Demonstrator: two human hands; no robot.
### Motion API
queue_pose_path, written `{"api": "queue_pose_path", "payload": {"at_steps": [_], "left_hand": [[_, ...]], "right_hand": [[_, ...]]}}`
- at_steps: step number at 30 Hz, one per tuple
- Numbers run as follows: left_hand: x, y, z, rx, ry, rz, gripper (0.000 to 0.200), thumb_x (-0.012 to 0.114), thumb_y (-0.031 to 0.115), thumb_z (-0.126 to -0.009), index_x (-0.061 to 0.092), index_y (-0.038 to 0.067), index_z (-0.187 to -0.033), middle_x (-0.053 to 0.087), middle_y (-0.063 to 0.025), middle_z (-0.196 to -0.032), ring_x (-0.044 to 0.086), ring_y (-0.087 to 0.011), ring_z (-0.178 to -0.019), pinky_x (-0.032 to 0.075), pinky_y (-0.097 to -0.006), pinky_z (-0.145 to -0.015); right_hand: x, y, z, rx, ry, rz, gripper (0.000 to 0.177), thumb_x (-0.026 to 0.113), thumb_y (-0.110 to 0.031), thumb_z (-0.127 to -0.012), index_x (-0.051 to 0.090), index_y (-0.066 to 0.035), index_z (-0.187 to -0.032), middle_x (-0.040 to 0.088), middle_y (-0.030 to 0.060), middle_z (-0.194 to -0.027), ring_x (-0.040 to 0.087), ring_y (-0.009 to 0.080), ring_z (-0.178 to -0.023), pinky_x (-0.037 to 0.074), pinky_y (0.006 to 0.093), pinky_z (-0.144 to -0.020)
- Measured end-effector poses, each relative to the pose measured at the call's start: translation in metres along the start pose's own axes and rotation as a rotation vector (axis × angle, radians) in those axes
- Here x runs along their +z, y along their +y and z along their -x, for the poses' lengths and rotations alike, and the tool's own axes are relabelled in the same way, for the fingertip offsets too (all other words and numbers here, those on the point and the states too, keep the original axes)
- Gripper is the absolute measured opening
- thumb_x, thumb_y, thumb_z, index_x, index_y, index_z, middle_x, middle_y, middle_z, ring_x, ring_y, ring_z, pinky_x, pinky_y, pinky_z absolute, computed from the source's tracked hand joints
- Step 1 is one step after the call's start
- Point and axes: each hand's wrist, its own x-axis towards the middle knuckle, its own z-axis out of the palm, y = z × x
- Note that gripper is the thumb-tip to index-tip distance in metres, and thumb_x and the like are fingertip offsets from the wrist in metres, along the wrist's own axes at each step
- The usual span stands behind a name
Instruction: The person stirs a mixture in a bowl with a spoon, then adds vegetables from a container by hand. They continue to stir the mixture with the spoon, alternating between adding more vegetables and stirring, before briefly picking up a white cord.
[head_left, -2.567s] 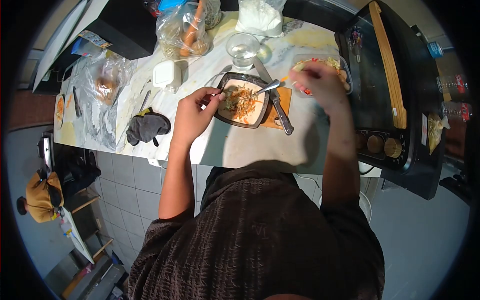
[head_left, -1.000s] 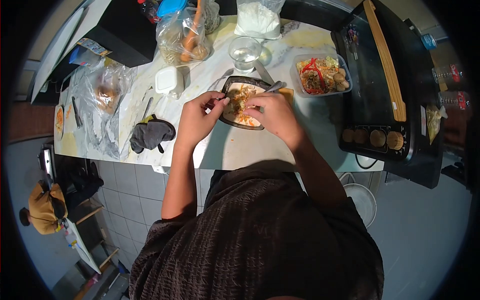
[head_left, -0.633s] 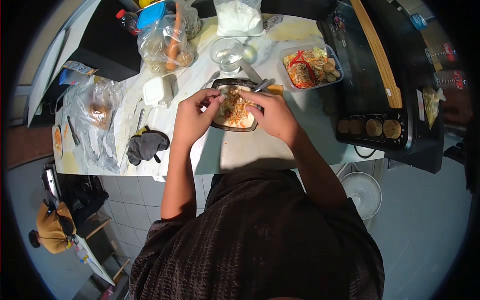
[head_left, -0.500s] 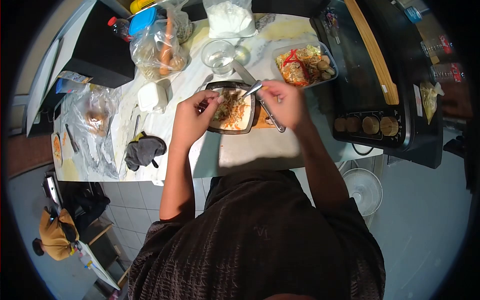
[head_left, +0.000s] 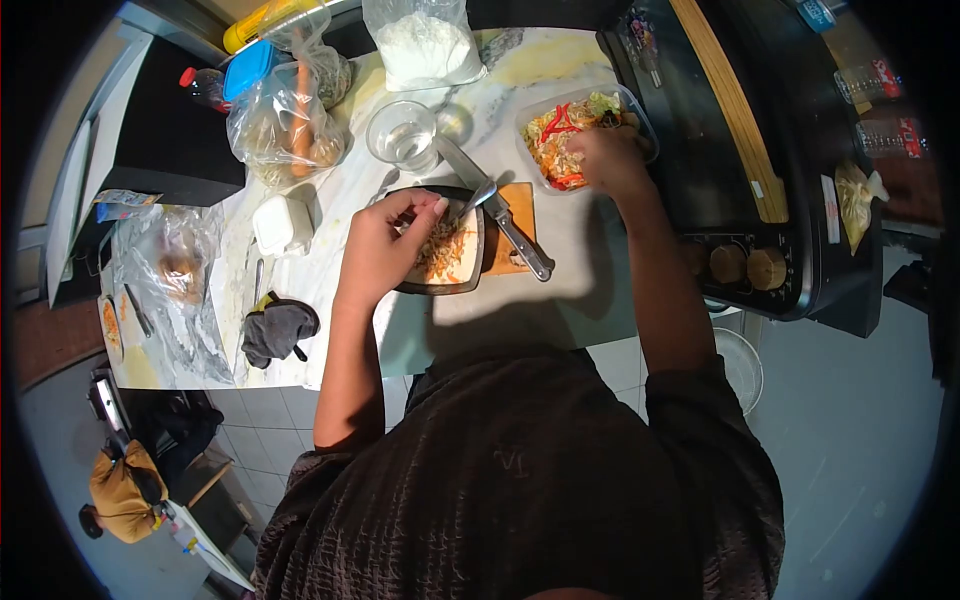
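My left hand [head_left: 390, 243] is over the left side of a dark-rimmed square dish [head_left: 438, 290], thumb and fingertips pinched together; anything between them is too small to make out. A pale flat layer topped with shredded filling [head_left: 450, 250] lies in the dish. A metal utensil, perhaps a spoon [head_left: 482, 194], leans at the dish's upper right edge. My right hand [head_left: 608, 160] reaches into a clear plastic container [head_left: 532, 172] of shredded vegetables and red strips; its fingers are blurred and partly hidden. Between the hands, a knife [head_left: 523, 247] lies across a small wooden board [head_left: 518, 205].
Behind the dish stand a clear bowl [head_left: 402, 138] and a bag of white powder [head_left: 428, 50]. Bagged vegetables [head_left: 285, 130], a white tub [head_left: 282, 226] and a grey cloth [head_left: 280, 332] sit leftward. A black stove [head_left: 710, 150] borders the right. Another person [head_left: 125, 495] is at far lower left.
My right hand has let go of the metal utensil and moved right into the vegetable container. My left hand stays pinched over the dish. The whole view has shifted slightly.
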Motion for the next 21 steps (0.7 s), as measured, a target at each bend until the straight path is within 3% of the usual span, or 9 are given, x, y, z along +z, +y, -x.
{"api": "queue_pose_path", "payload": {"at_steps": [3, 5, 7, 11, 13, 14, 17, 19, 21], "left_hand": [[0.002, -0.001, -0.003, -0.040, -0.004, 0.019, 0.021, 0.066, 0.018, -0.094, 0.069, -0.002, -0.101, 0.067, -0.0013, -0.079, 0.057, -0.0056, -0.073, 0.047, -0.0229, -0.068], [0.005, -0.007, -0.006, 0.030, 0.042, 0.056, 0.020, 0.069, 0.018, -0.090, 0.070, -0.001, -0.097, 0.068, -0.0066, -0.075, 0.057, -0.0090, -0.066, 0.046, -0.0246, -0.061], [0.006, -0.005, -0.008, 0.022, 0.047, 0.053, 0.020, 0.069, 0.018, -0.090, 0.070, -0.001, -0.097, 0.068, -0.0067, -0.075, 0.057, -0.0090, -0.066, 0.046, -0.0247, -0.061], [0.006, -0.006, -0.009, 0.021, 0.042, 0.043, 0.021, 0.069, 0.018, -0.090, 0.070, -0.002, -0.098, 0.068, -0.0072, -0.077, 0.057, -0.0095, -0.067, 0.046, -0.0252, -0.061], [0.006, -0.008, -0.008, 0.028, 0.048, 0.040, 0.021, 0.069, 0.018, -0.090, 0.070, -0.002, -0.099, 0.068, -0.0074, -0.077, 0.057, -0.0099, -0.067, 0.047, -0.0253, -0.062], [0.006, -0.009, -0.008, 0.038, 0.053, 0.035, 0.022, 0.069, 0.018, -0.090, 0.070, -0.002, -0.099, 0.069, -0.0076, -0.078, 0.058, -0.0102, -0.068, 0.047, -0.0253, -0.062], [0.004, -0.009, -0.006, 0.000, 0.059, 0.056, 0.022, 0.069, 0.018, -0.090, 0.069, -0.002, -0.100, 0.069, -0.0080, -0.079, 0.058, -0.0109, -0.068, 0.047, -0.0255, -0.063], [0.004, -0.011, -0.006, -0.007, 0.059, 0.051, 0.022, 0.069, 0.018, -0.090, 0.069, -0.002, -0.100, 0.069, -0.0081, -0.079, 0.058, -0.0111, -0.069, 0.047, -0.0255, -0.063], [0.004, -0.011, -0.006, -0.010, 0.056, 0.046, 0.022, 0.069, 0.018, -0.090, 0.069, -0.002, -0.100, 0.069, -0.0081, -0.079, 0.059, -0.0112, -0.069, 0.047, -0.0256, -0.063]], "right_hand": [[-0.012, -0.004, -0.008, 0.095, -0.119, 0.073, 0.019, 0.059, -0.010, -0.083, 0.073, -0.012, -0.097, 0.070, 0.0144, -0.096, 0.063, 0.0312, -0.099, 0.048, 0.0426, -0.087], [-0.018, -0.007, -0.010, 0.176, -0.136, 0.105, 0.020, 0.060, -0.011, -0.083, 0.072, -0.013, -0.099, 0.070, 0.0135, -0.100, 0.062, 0.0293, -0.103, 0.048, 0.0428, -0.089], [-0.021, -0.007, -0.008, 0.106, 0.077, 0.087, 0.024, 0.063, -0.017, -0.082, 0.070, -0.016, -0.105, 0.067, 0.0108, -0.112, 0.059, 0.0279, -0.110, 0.047, 0.0439, -0.091], [-0.005, -0.002, -0.012, 0.001, 0.138, 0.203, 0.027, 0.066, -0.020, -0.081, 0.068, -0.018, -0.108, 0.065, 0.0078, -0.113, 0.060, 0.0289, -0.106, 0.048, 0.0448, -0.090], [-0.016, -0.016, -0.002, 0.027, -0.047, 0.237, 0.023, 0.068, -0.019, -0.080, 0.069, -0.018, -0.103, 0.066, 0.0070, -0.104, 0.060, 0.0290, -0.101, 0.046, 0.0465, -0.088], [-0.015, -0.015, 0.000, 0.027, -0.044, 0.238, 0.023, 0.068, -0.019, -0.080, 0.069, -0.018, -0.103, 0.066, 0.0070, -0.104, 0.060, 0.0290, -0.101, 0.046, 0.0465, -0.088], [-0.005, -0.007, 0.002, 0.032, 0.024, 0.209, 0.020, 0.068, -0.016, -0.079, 0.069, -0.018, -0.099, 0.065, 0.0063, -0.099, 0.060, 0.0270, -0.097, 0.045, 0.0461, -0.087], [0.002, 0.000, -0.003, 0.054, 0.295, 0.169, 0.019, 0.067, -0.015, -0.079, 0.070, -0.018, -0.097, 0.066, 0.0053, -0.101, 0.060, 0.0255, -0.097, 0.043, 0.0449, -0.085], [0.005, 0.008, -0.009, 0.042, 0.280, 0.161, 0.019, 0.064, -0.012, -0.080, 0.070, -0.018, -0.098, 0.066, 0.0046, -0.103, 0.059, 0.0251, -0.099, 0.042, 0.0446, -0.085]]}}
